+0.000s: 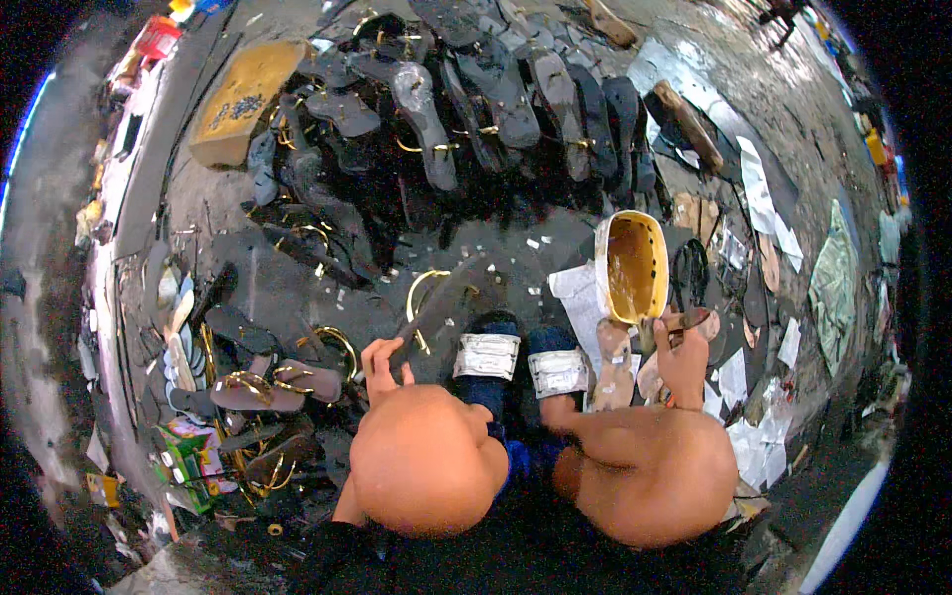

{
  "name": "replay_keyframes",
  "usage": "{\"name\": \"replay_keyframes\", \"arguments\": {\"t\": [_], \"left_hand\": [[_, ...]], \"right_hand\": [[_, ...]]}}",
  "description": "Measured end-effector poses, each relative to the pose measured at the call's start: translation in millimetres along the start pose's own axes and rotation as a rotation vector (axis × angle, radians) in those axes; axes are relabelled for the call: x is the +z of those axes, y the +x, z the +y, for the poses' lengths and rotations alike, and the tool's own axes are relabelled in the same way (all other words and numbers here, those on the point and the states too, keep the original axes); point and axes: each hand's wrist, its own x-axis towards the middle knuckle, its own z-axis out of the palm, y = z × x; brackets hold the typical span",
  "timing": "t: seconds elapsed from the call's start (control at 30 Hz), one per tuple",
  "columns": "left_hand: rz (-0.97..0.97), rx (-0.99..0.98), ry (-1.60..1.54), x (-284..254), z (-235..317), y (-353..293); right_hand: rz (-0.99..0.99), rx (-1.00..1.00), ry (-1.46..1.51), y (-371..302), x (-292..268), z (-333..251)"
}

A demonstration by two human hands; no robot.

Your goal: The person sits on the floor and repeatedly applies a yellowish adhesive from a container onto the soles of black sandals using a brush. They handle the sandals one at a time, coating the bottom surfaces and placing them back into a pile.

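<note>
The left hand (383,365) is gripping a sandal (442,302), strapped but seemingly unfinished, while the right hand (683,363) is pinching what may be a brush (686,319) beside the tub (601,260).

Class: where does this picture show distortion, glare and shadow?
Head view: edges bow toward the black fisheye rim; head view: glare whitens patches of floor at upper right; head view: deep shadow hides detail just below the upper sandals.
</note>
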Motion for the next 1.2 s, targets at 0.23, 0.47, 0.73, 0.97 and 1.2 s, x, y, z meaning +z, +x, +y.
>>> {"name": "replay_keyframes", "arguments": {"t": [0.23,0.47,0.73,0.97,1.2], "left_hand": [[-0.378,0.136,-0.112,15.8,3.0,27.4],[-0.478,0.4,0.071,111.3,28.2,113.9],[-0.507,-0.504,-1.48,86.4,110.1,184.8],[-0.364,-0.496,-1.48,65.5,124.9,166.1],[-0.242,-0.534,-1.529,68.6,139.2,175.9]], "right_hand": [[-0.224,0.065,-0.241,4.4,6.5,-9.1],[-0.244,0.015,0.494,15.6,6.5,-33.7],[0.001,-0.408,0.777,81.6,46.0,-166.1],[0.035,-0.515,0.672,95.0,62.6,-184.2],[-0.125,-0.586,0.842,77.6,47.6,-192.4]]}}
